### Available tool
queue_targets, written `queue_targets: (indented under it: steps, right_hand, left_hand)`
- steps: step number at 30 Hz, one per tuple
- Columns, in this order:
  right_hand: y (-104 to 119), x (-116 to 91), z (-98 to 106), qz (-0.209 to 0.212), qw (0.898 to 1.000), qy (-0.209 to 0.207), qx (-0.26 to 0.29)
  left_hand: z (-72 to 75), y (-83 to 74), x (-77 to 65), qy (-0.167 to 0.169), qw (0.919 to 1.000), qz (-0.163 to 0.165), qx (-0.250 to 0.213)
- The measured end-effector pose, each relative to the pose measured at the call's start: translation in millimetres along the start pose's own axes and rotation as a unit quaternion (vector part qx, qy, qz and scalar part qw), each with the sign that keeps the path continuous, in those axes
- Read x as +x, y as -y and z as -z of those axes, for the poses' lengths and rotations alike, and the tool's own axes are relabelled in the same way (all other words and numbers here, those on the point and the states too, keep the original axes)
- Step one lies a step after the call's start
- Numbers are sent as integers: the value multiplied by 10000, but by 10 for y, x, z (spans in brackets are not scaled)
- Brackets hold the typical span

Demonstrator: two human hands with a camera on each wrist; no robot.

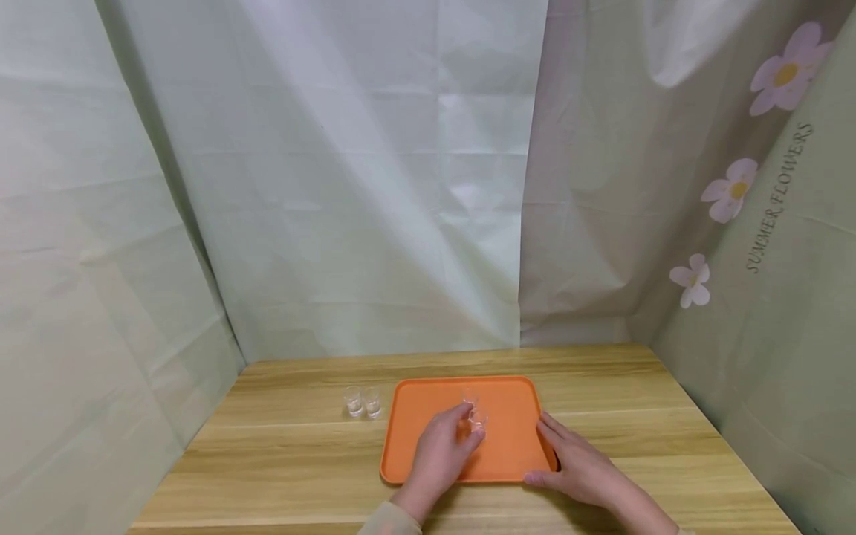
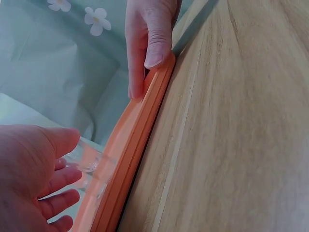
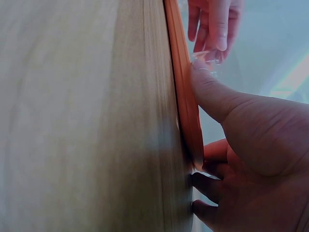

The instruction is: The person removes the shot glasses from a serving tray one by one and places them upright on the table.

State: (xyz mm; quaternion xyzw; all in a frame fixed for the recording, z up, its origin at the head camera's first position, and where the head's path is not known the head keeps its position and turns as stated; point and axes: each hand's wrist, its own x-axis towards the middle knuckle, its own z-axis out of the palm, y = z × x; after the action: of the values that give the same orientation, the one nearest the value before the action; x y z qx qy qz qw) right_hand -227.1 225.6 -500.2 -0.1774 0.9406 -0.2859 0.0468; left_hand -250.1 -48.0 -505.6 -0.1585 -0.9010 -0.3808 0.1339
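Note:
An orange tray (image 1: pixel 508 461) lies on the wooden table. Two small clear shot glasses, a rear one (image 1: pixel 470 395) and a nearer one (image 1: pixel 478 420), stand on it near its middle. My left hand (image 1: pixel 441 449) is over the tray beside the nearer glass, thumb and fingers spread apart around its side. In the left wrist view the glass (image 2: pixel 106 166) shows just beyond those loosely bent fingers. My right hand (image 1: pixel 582 464) holds the tray's near right corner, its thumb on the front rim and its fingers against the right side.
Left of the tray, two more shot glasses (image 1: pixel 363 402) stand side by side on the table (image 1: pixel 287 453). Pale green cloth (image 1: pixel 374 223) hangs behind and at both sides, with printed flowers on the right.

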Motion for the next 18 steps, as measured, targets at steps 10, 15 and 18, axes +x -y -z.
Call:
queue_targets:
  steps: [10,15,18]
  right_hand:
    - [9,7,-1,1,10000,-4,-3]
    - [16,8,-3,1,10000,-13,-25]
    - [13,16,-4,-19,10000,7,-39]
  left_hand:
    - [-57,-23,35,-118,9999,70,93]
    - [-85,-18,43,-166,9998,114,78]
    - [-94,-14,50,-192,9997,132,63]
